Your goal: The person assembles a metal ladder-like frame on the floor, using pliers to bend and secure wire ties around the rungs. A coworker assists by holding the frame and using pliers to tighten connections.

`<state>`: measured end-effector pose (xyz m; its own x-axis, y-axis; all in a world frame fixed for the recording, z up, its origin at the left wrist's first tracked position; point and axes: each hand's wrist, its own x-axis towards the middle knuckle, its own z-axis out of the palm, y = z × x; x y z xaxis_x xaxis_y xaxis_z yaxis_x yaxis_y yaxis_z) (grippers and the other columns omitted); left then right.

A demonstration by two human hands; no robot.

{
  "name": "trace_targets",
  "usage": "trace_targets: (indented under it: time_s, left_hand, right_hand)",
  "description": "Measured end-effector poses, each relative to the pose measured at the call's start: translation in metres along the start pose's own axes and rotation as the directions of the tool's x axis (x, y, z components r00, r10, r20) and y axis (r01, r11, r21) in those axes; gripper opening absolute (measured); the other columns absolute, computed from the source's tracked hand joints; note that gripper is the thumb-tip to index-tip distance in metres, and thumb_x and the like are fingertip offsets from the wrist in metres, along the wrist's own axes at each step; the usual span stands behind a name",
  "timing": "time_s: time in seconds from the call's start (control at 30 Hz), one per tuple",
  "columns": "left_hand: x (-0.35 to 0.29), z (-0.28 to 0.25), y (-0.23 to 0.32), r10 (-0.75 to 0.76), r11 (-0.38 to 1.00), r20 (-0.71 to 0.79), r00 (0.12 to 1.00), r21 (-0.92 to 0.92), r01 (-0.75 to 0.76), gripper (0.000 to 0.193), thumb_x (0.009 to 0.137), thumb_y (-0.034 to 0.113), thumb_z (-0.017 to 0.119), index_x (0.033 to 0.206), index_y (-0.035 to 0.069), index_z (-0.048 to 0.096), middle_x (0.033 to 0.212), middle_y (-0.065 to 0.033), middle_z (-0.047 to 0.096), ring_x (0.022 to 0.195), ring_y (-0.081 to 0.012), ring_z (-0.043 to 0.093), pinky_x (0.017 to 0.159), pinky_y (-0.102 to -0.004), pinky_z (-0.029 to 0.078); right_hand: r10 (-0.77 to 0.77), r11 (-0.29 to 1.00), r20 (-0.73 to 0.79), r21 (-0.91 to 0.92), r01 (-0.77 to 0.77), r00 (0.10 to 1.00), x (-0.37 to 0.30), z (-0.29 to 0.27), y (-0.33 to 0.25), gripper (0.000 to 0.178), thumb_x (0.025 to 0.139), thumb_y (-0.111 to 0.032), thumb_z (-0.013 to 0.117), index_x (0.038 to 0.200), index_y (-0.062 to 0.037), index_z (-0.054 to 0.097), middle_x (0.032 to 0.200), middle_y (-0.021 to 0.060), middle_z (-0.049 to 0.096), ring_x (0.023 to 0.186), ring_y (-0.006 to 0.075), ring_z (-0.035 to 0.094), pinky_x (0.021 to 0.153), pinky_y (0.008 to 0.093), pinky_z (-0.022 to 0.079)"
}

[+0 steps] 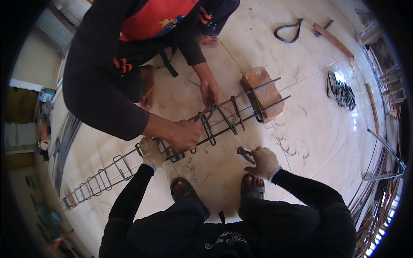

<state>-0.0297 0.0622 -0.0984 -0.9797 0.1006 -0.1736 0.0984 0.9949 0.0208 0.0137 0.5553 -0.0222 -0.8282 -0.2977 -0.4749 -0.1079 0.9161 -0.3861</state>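
A long cage of thin steel bars with rectangular stirrups (121,168) runs diagonally from the lower left to the upper right. My left hand (151,153), in a pale glove, is closed around the cage near its middle. In my gloved right hand (264,163) is a pair of dark pincers (245,153), held apart from the cage, jaws pointing up and left. Across from me a crouching person has one hand (186,134) on the stirrups beside my left hand. That person's other hand (209,90) is just above the bars, its fingertips near a stirrup.
A reddish brick (269,95) props up the cage's right end. Bits of cut wire (286,146) litter the tiled floor. To the right lie a stack of loose stirrups (340,92), wooden strips (333,41) and a black loop (289,38). Long rods (66,146) lie at left.
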Motion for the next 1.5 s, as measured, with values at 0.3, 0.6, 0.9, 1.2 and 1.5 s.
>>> trace_targets:
  time_s: [0.3,0.6,0.9,1.2,1.5]
  left_hand:
    - [-0.003,0.003,0.004,-0.045,0.984,0.101,0.994,-0.165,0.062,0.080,0.090,0.034,0.081,0.160,0.009,0.052,0.163,-0.0247,0.053,0.154,-0.0466,0.044,0.128,-0.0581,0.033]
    - [-0.021,0.115,-0.068,0.218,0.974,-0.025,0.976,-0.060,-0.219,0.077,0.097,0.056,0.071,0.164,0.022,0.053,0.171,-0.0145,0.047,0.158,-0.0485,0.034,0.125,-0.0744,0.019]
    - [-0.007,0.042,-0.018,0.096,0.994,-0.102,0.990,0.069,-0.089,0.077,0.088,0.045,0.081,0.156,0.016,0.058,0.162,-0.0201,0.051,0.151,-0.0504,0.039,0.122,-0.0667,0.029]
    - [0.001,0.026,-0.011,0.051,0.979,-0.114,0.992,-0.190,-0.072,0.067,0.086,0.039,0.085,0.146,0.017,0.066,0.154,-0.0194,0.055,0.139,-0.0476,0.049,0.116,-0.0594,0.040]
    - [0.001,-0.028,0.019,-0.048,0.996,-0.148,0.988,-0.075,0.038,0.070,0.084,0.037,0.087,0.145,0.009,0.065,0.149,-0.0136,0.056,0.132,-0.0429,0.052,0.114,-0.0585,0.041]
  right_hand:
    - [0.100,0.967,-0.055,-0.230,-0.110,0.993,0.004,0.053,0.020,0.025,0.081,-0.014,0.079,0.104,-0.0069,0.078,0.115,0.0187,0.070,0.102,0.0392,0.074,0.081,0.0510,0.064]
    - [0.131,0.331,0.440,0.826,-0.457,0.888,0.018,0.029,0.064,0.017,0.090,-0.006,0.069,0.105,0.0006,0.070,0.106,0.0160,0.077,0.087,0.0293,0.077,0.081,0.0444,0.065]
    - [-0.128,-0.538,0.381,0.749,-0.387,0.916,-0.047,-0.012,0.022,0.031,0.097,0.007,0.063,0.121,-0.0120,0.058,0.128,0.0095,0.065,0.107,0.0263,0.070,0.093,0.0425,0.062]
    - [-0.154,-0.529,0.085,0.834,-0.155,0.984,-0.029,-0.092,0.017,0.076,0.087,0.011,0.064,0.159,-0.0084,0.046,0.151,0.0193,0.056,0.127,0.0351,0.066,0.105,0.0527,0.059]
    - [0.043,0.946,-0.006,0.321,-0.039,0.999,0.033,-0.164,0.034,0.029,0.092,0.000,0.060,0.119,-0.0023,0.071,0.108,0.0199,0.075,0.097,0.0351,0.075,0.086,0.0436,0.060]
